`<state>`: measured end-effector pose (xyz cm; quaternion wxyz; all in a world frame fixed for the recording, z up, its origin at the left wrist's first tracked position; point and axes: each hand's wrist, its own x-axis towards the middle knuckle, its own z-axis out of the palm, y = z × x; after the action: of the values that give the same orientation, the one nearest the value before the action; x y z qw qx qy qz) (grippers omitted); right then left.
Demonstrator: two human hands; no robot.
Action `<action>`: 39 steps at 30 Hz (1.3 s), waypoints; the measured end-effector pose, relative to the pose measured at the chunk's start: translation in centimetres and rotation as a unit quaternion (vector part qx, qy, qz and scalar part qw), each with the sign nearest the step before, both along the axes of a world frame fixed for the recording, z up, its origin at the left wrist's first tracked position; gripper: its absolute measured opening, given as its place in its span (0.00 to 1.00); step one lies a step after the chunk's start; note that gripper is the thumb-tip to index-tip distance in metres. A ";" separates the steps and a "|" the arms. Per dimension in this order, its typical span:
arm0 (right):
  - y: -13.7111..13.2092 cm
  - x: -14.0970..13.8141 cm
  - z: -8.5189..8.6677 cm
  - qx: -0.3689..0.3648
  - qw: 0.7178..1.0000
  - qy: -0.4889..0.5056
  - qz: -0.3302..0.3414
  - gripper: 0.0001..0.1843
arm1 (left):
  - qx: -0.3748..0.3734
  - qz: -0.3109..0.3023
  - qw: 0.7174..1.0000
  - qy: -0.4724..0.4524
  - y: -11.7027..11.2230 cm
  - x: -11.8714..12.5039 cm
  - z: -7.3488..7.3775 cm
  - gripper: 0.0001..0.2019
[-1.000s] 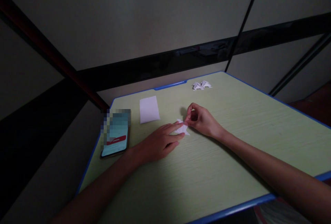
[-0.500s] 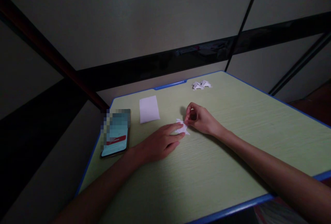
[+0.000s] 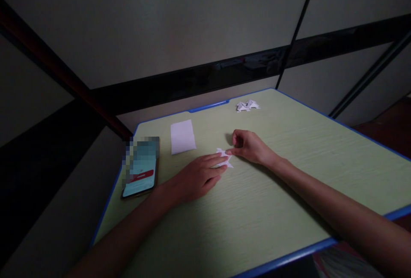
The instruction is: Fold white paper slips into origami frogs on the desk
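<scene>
A small white folded paper piece (image 3: 224, 158) lies near the middle of the pale green desk (image 3: 289, 175). My left hand (image 3: 197, 176) rests flat on the desk, its stretched fingers pressing on the paper's left side. My right hand (image 3: 248, 146) is curled, and its fingertips pinch the paper's right edge down against the desk.
A blank white paper sheet (image 3: 182, 136) lies behind my left hand. A phone (image 3: 140, 168) with a lit screen sits at the desk's left edge. A few finished folded paper figures (image 3: 247, 105) lie at the far edge. The desk has a blue rim, with dim walls behind.
My right hand has lowered from a raised pinch until its fingertips press the paper's edge onto the desk. My left hand has stayed on the paper. The view shifted slightly.
</scene>
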<state>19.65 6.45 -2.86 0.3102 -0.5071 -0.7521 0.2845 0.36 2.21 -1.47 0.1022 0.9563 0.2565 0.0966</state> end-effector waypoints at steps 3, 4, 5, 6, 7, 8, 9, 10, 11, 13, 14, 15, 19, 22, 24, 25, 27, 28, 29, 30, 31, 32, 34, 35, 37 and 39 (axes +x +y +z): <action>0.6 0.7 0.0 -0.017 0.999 0.002 0.028 0.13 | 0.002 0.002 1.000 0.002 -0.1 -0.1 0.0 0.17; 0.8 0.9 0.1 -0.031 0.999 0.010 0.037 0.13 | 0.002 0.003 1.000 0.003 -0.1 -0.1 0.0 0.17; 1.0 1.2 0.2 -0.047 0.998 0.022 0.043 0.12 | 0.003 0.003 1.000 0.003 -0.1 -0.1 0.0 0.17; 1.1 1.3 0.3 -0.071 0.995 0.036 0.052 0.12 | 0.003 0.003 1.000 0.004 -0.1 -0.1 -0.1 0.17; 1.1 1.4 0.4 -0.090 0.993 0.053 0.059 0.12 | 0.003 0.002 1.000 0.003 -0.1 -0.1 -0.1 0.17; 1.1 1.4 0.5 -0.101 0.991 0.068 0.058 0.12 | 0.003 0.001 1.000 0.001 0.0 0.0 -0.1 0.16; 1.0 1.3 0.6 -0.109 0.989 0.076 0.058 0.12 | 0.003 0.000 1.000 -0.002 0.0 0.0 -0.2 0.16; 0.9 1.1 0.6 -0.109 0.990 0.073 0.058 0.12 | 0.003 -0.001 1.000 -0.005 0.0 0.0 -0.2 0.16; 0.7 0.8 0.5 -0.103 0.992 0.057 0.055 0.12 | 0.003 -0.002 1.000 -0.009 0.1 0.0 -0.3 0.16; 0.4 0.3 0.4 -0.073 0.996 0.005 0.041 0.11 | 0.005 -0.004 1.000 -0.012 0.1 0.0 -0.4 0.16; 0.3 0.1 0.3 -0.061 0.997 -0.015 0.034 0.10 | 0.007 -0.005 1.000 -0.011 0.1 0.0 -0.4 0.16; 0.2 0.0 0.3 -0.050 0.998 -0.031 0.028 0.10 | 0.009 -0.007 1.000 -0.010 0.1 0.0 -0.4 0.16; 0.2 -0.2 0.2 -0.031 0.997 -0.060 0.021 0.09 | 0.017 -0.008 1.000 -0.002 0.0 -0.1 -0.4 0.16; 0.2 -0.2 0.2 -0.010 0.996 -0.083 0.010 0.09 | 0.021 -0.006 1.000 0.003 0.0 0.0 -0.4 0.16; 0.2 -0.3 0.3 0.001 0.995 -0.097 0.000 0.10 | 0.024 -0.008 1.000 0.004 0.0 -0.1 -0.5 0.17; 0.1 -0.4 0.3 0.004 0.995 -0.104 -0.005 0.11 | 0.024 -0.010 1.000 0.004 0.0 -0.1 -0.5 0.17; 0.1 -0.4 0.4 0.007 0.993 -0.117 -0.014 0.12 | 0.022 -0.013 1.000 0.002 -0.1 -0.1 -0.5 0.16; 0.0 -0.4 0.5 0.007 0.992 -0.122 -0.017 0.12 | 0.020 -0.015 1.000 0.001 -0.1 -0.1 -0.4 0.16; 0.0 -0.4 0.5 0.006 0.992 -0.125 -0.018 0.13 | 0.019 -0.016 1.000 0.001 -0.1 -0.2 -0.4 0.15; 0.0 -0.4 0.5 0.005 0.992 -0.125 -0.018 0.13 | 0.019 -0.017 1.000 0.001 -0.2 -0.2 -0.3 0.15; 0.0 -0.4 0.5 0.004 0.992 -0.124 -0.018 0.12 | 0.019 -0.019 1.000 0.003 -0.2 -0.2 -0.2 0.15; 0.0 -0.4 0.5 0.002 0.992 -0.123 -0.019 0.12 | 0.020 -0.020 1.000 0.004 -0.3 -0.2 -0.1 0.15; 0.1 -0.4 0.4 -0.004 0.992 -0.121 -0.022 0.12 | 0.023 -0.024 0.999 0.010 -0.5 -0.3 0.1 0.15; 0.1 -0.4 0.3 -0.008 0.992 -0.121 -0.024 0.12 | 0.024 -0.027 0.999 0.016 -0.6 -0.3 0.3 0.16; 0.2 -0.3 0.3 -0.013 0.992 -0.120 -0.024 0.13 | 0.025 -0.030 0.999 0.027 -0.8 -0.3 0.5 0.17; 0.1 -0.3 0.3 -0.011 0.992 -0.121 -0.021 0.13 | 0.027 -0.026 0.999 0.033 -1.1 -0.4 0.7 0.18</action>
<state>19.40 6.59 -2.55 0.2171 -0.5566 -0.7703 0.2230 -0.02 1.16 -0.73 0.0700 0.9678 0.2316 0.0687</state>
